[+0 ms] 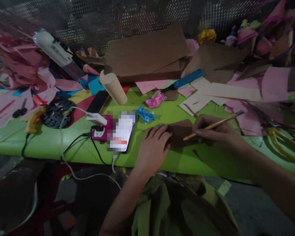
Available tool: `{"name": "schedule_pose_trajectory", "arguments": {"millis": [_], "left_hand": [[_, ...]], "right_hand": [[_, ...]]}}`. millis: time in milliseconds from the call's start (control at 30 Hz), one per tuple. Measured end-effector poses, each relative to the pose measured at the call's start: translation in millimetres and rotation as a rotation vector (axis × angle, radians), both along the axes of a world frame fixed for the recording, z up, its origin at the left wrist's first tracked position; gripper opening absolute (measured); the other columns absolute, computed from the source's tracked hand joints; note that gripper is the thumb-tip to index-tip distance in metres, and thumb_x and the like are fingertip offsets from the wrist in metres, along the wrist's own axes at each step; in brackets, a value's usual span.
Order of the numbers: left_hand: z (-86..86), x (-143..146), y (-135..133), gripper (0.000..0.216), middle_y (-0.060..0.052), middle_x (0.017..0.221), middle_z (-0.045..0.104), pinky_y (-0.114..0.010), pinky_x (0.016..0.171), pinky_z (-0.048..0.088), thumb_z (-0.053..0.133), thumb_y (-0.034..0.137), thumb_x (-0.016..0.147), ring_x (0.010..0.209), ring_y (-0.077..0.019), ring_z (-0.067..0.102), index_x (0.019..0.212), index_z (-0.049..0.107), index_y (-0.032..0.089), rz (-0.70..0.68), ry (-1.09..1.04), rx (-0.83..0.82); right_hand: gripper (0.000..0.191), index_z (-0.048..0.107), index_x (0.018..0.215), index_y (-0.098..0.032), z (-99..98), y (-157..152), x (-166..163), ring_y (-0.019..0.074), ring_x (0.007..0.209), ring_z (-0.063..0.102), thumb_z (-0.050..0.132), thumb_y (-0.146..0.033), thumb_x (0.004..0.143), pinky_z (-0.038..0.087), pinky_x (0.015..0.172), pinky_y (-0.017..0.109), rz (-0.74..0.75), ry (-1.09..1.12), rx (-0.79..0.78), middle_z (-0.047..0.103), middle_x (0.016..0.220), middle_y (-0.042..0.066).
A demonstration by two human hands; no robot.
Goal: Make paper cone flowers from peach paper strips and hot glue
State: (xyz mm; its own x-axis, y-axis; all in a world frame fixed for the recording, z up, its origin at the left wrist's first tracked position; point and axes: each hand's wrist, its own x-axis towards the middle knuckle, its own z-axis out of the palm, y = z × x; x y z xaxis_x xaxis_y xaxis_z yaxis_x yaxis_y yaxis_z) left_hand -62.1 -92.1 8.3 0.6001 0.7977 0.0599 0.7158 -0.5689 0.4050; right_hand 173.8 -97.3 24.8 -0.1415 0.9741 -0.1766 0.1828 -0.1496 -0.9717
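A small piece of brown cardboard (180,132) lies on the green tabletop in front of me. My left hand (155,144) rests flat on its left end, fingers stretched out. Between the fingers of my right hand (212,129) is a yellow pencil (211,126), its tip pointing down and left over the cardboard. Whether the tip touches the surface I cannot tell. Just left of my left hand lies a lit phone (123,132) with a cable plugged in. A crumpled blue wrapper (146,114) sits beyond my left hand.
A magenta power strip (102,132) with cords stands left of the phone. Behind are a cardboard tube (114,88), a dark phone (97,104), a blue-handled tool (188,78) and a cardboard box (147,52). Yellow-handled scissors (282,147) lie right, a yellow glue gun (35,119) left.
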Motion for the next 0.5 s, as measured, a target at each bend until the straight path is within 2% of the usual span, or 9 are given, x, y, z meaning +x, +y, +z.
{"name": "schedule_pose_trajectory", "arguments": {"millis": [167,500], "left_hand": [[-1.3,0,-1,0.025,-0.007,0.148,0.061,-0.047,0.121,0.038,0.055,0.025,0.100,0.143,-0.0235,0.049,0.123,0.063,0.022,0.001,-0.005,0.034],[-4.1,-1,-1,0.027,-0.007,0.147,0.061,-0.048,0.120,0.039,0.056,0.027,0.099,0.143,-0.0246,0.049,0.125,0.063,0.023,0.011,-0.017,0.038]], "right_hand": [[0.031,0.060,0.079,-0.022,-5.3,16,-8,0.0149,0.059,0.063,0.078,-0.048,0.076,0.046,0.054,0.026,-0.143,-0.022,0.130,0.066,0.067,-0.001],[0.024,0.059,0.080,-0.025,-14.8,22,-13,0.0194,0.058,0.066,0.072,-0.045,0.078,0.050,0.054,0.030,-0.150,-0.156,0.202,0.067,0.065,0.000]]}}
